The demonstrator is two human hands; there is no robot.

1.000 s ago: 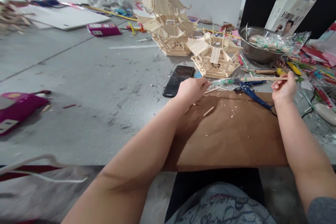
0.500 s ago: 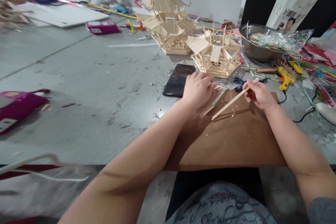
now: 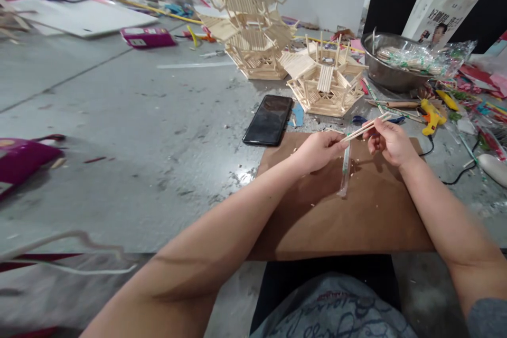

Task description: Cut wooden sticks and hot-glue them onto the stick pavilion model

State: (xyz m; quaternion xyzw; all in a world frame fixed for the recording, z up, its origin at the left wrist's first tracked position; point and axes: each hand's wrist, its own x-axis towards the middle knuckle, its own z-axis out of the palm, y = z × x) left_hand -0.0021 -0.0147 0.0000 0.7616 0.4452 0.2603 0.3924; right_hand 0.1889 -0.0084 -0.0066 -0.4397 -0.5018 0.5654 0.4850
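Thin wooden sticks stretch between my two hands above the brown board. My left hand is closed on their lower left end. The upper right part is pinched by my right hand. A clear wrapper with green print lies on the board below the sticks. Behind my hands stands a low hexagonal stick model, and a taller tower with a pointed roof is to its left.
A black phone lies beyond the board's left corner. A metal bowl with wrapped sticks, a yellow glue gun and a white mouse are on the right. Purple boxes lie at the left.
My left hand has moved right and down from beside the phone and taken hold of the sticks' end. The sticks have risen a little. The wrapper now lies further right on the board.
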